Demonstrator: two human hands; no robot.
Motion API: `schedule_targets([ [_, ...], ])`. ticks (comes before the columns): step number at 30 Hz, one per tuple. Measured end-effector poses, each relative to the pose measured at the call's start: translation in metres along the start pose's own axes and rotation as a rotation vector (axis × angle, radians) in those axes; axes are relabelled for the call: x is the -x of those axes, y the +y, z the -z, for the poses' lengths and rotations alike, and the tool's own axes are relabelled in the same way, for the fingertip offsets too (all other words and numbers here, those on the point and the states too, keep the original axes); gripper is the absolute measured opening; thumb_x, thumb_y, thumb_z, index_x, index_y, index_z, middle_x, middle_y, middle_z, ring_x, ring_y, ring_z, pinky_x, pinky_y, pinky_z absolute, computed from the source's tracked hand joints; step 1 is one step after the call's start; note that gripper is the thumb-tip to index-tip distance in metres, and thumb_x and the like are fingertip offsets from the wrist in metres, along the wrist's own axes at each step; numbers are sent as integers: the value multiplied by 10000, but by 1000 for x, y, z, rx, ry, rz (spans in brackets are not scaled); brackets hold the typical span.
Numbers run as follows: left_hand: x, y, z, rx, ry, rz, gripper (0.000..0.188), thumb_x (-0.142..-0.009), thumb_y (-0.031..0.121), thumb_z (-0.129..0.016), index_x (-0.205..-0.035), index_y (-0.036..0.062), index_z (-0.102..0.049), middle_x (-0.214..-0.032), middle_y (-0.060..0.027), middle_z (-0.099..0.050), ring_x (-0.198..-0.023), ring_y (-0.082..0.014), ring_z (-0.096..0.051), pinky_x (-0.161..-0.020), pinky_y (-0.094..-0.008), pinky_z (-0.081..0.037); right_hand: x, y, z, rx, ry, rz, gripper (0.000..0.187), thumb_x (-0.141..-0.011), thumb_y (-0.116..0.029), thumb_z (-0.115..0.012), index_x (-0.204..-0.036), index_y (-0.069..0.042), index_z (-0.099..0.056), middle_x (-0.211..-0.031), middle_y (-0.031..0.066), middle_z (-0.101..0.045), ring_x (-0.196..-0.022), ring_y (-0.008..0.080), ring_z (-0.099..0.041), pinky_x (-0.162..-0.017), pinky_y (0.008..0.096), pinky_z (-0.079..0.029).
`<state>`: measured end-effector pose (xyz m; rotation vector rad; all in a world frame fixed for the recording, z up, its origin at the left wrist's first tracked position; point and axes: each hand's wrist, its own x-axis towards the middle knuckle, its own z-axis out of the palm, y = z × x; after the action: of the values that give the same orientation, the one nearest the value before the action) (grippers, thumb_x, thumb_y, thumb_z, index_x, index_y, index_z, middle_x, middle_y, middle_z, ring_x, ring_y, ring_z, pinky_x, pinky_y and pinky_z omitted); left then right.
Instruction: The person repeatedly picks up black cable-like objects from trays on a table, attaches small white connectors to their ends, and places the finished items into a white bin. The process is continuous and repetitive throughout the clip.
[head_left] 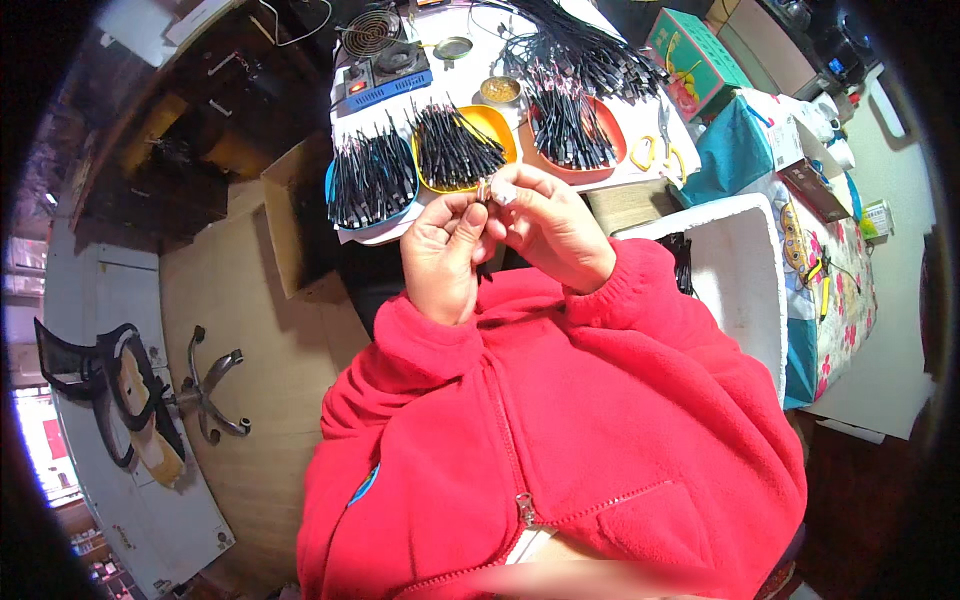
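My left hand (445,245) and my right hand (550,222) meet in front of my chest, fingertips pinched together. Between them is a thin black cable (484,270), mostly covered by my fingers; a dark end hangs below them. Its small end at the fingertips is too fine to make out. Just beyond, on the white table, bundles of short black cables lie in a blue tray (327,182), a yellow tray (491,120) and an orange-red tray (608,125). The cables point their plugs towards me.
A blue-based heating unit (390,90) stands at the table's far left, near a small bowl (500,91). Yellow-handled scissors (660,155) lie at the right. A large cable pile (590,60) covers the back. A white foam box (735,290) stands at my right, an office chair (135,390) far left.
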<state>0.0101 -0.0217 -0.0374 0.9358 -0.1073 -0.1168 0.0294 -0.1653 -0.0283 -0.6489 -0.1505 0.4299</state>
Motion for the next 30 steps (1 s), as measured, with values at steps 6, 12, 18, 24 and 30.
schedule_targets([
  [6, -6, 10, 15, 32, -189, 269, 172, -914, 121, -610, -985, -35, -630, -762, -93, -642, -543, -53, -438, -521, -173, -354, -6, -21, 17, 31, -223, -238, 157, -912, -125, -604, -1012, -8, -573, -902, 83, -638, -761, 178, -640, -738, 309, -528],
  [12, -25, 1, 21, -115, -107, 309, 194, -907, 107, -616, -1002, -60, -642, -789, -115, -665, -561, -62, -459, -530, -177, -366, -23, -23, 43, 250, -66, -226, 168, -910, -173, -621, -981, -22, -598, -845, 32, -620, -715, 116, -574, -675, 233, -459],
  [18, -37, -5, 31, -138, -72, 247, 138, -906, 82, -613, -965, -39, -643, -744, -86, -643, -543, -48, -453, -503, -166, -344, -119, -134, 107, 1841, -20, 456, 181, -859, -151, -620, -962, -6, -654, -872, 165, -663, -757, 268, -648, -683, 341, -506],
  [24, -42, -11, 30, -76, -51, 234, 112, -933, 87, -575, -988, -7, -601, -780, -101, -647, -564, -56, -469, -514, -170, -359, -232, -171, 173, 2476, 290, -74, 241, -782, -230, -668, -889, -14, -668, -877, 188, -671, -830, 356, -653, -735, 429, -521],
  [30, -40, 0, 34, -79, -44, 181, 125, -953, 117, -549, -1006, 14, -597, -847, -134, -676, -597, -69, -513, -541, -189, -394, -231, -201, 141, 2386, 97, 36, 223, -747, -231, -671, -888, -61, -702, -742, 157, -667, -673, 307, -643, -638, 386, -498],
])
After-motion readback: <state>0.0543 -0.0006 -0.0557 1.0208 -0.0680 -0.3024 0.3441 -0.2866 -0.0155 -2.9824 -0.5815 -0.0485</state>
